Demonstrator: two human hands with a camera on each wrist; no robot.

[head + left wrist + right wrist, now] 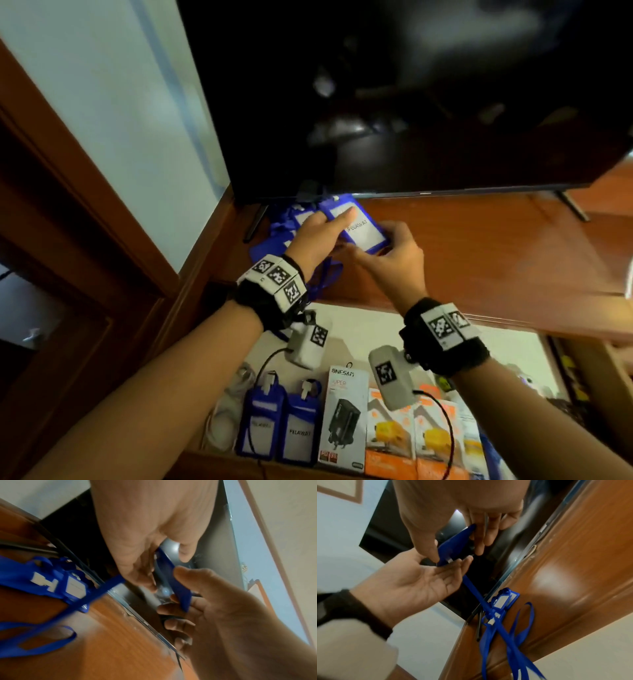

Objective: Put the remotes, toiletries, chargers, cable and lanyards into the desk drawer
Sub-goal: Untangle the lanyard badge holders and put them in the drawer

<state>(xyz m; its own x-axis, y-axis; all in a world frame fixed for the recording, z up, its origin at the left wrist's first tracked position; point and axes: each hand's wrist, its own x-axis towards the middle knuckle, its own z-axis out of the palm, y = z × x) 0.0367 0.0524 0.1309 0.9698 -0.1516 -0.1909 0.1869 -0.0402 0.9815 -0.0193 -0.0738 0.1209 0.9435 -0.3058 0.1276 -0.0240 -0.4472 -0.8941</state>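
A blue lanyard badge holder (363, 229) with a white "PELAWAT" card is held just above the desk top (496, 257), under the TV. My left hand (329, 226) pinches its left side, thumb on the card and fingers beneath. From the right, my right hand (383, 240) pinches its near edge. The left wrist view shows the badge (173, 580) edge-on between both hands. In the right wrist view its strap (471, 586) runs down to another blue lanyard (503, 601) lying on the desk. The open drawer (359, 325) below holds two lanyards (301, 428), charger boxes (344, 411) and a white cable (222, 418).
A large black TV (411, 102) hangs low over the desk, with its left foot (255, 222) beside the lanyards. A wall and wooden door frame (85, 205) close off the left. Orange boxes (394, 435) fill the drawer's right part.
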